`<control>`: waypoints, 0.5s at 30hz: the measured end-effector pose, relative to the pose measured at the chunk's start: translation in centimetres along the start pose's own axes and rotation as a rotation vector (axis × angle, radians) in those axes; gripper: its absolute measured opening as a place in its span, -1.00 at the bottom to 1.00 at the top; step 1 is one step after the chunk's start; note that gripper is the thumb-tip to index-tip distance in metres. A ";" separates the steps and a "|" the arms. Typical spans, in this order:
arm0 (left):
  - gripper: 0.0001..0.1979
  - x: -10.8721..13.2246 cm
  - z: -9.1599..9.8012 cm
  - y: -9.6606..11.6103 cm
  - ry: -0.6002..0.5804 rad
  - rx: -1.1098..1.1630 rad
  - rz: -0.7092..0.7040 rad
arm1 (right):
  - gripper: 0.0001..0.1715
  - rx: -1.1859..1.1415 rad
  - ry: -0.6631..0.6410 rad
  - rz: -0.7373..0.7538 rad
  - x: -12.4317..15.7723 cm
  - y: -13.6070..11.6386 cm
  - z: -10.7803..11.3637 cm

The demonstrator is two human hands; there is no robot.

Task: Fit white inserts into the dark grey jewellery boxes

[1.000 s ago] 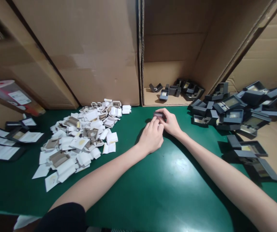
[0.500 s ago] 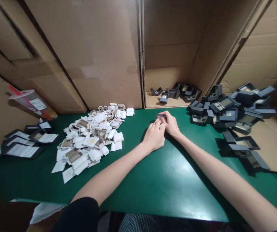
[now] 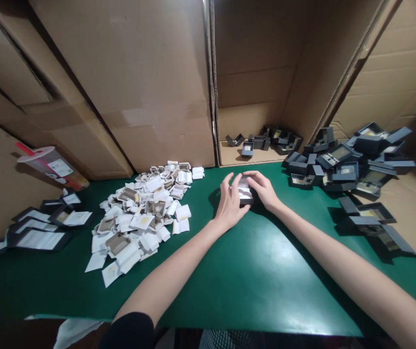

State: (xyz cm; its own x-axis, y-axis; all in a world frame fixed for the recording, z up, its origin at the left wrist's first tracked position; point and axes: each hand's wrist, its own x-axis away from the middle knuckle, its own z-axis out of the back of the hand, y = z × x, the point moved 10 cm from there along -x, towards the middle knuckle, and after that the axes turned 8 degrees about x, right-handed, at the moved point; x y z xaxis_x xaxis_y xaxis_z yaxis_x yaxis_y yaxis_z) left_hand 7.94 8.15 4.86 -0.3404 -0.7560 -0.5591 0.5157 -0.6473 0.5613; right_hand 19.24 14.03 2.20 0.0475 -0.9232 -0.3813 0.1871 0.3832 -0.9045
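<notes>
Far left of the open carton [image 3: 254, 82] is a cup [image 3: 57, 167] with a red straw; if it holds drink, a knock from a sweeping left arm could wet what lies around it. Nearer than the carton on that side, dark cases [image 3: 40, 240] lie overlapped, so a tug on one could drag the others. Between these and the carton's front spreads a loose pile of white inserts [image 3: 135, 218]; a sleeve brushing its ragged edge could scatter pieces.

Just in front of the carton's mouth is the box [image 3: 244, 196], dark with a pale inside. The left hand [image 3: 230, 203] holds it, fingers along its left side and thumb at the near end. The right hand [image 3: 266, 191] has its fingertips at the far and right edges; whether they pinch or only rest, I cannot tell. Uneven pressure could skew the box or bend its thin walls.

More small boxes [image 3: 282, 140] sit on the carton's floor, close to its front edge. Right of the carton, a box heap [image 3: 342, 169] stacks unevenly, and a bump from the right forearm might topple it. The widest room for moving is the green table [image 3: 273, 286] toward the person, well before the carton.
</notes>
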 end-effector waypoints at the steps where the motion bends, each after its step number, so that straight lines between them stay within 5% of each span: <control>1: 0.06 -0.1 -0.2 -0.6 -0.012 0.075 0.027 | -0.64 -0.016 0.002 -0.009 0.0 -0.1 0.1; 3: 0.22 -0.2 -0.9 -1.8 -0.047 0.223 0.106 | -0.62 -0.051 0.010 -0.030 0.0 0.0 0.3; 5: 0.16 -0.3 -1.4 -2.9 -0.070 0.354 0.194 | -0.59 -0.092 0.016 -0.053 0.1 0.2 0.3; 15: -0.76 -0.6 -1.1 -4.2 -0.089 0.335 0.377 | -0.48 -0.253 0.079 -0.174 0.3 1.8 1.1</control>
State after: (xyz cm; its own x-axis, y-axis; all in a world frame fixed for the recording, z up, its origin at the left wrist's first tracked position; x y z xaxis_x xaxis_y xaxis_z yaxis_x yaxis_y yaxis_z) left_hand 6.84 11.43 2.11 -0.2523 -0.9388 -0.2343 0.3398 -0.3127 0.8870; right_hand 20.65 14.37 0.63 -0.0420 -0.9742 -0.2216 -0.0648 0.2239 -0.9724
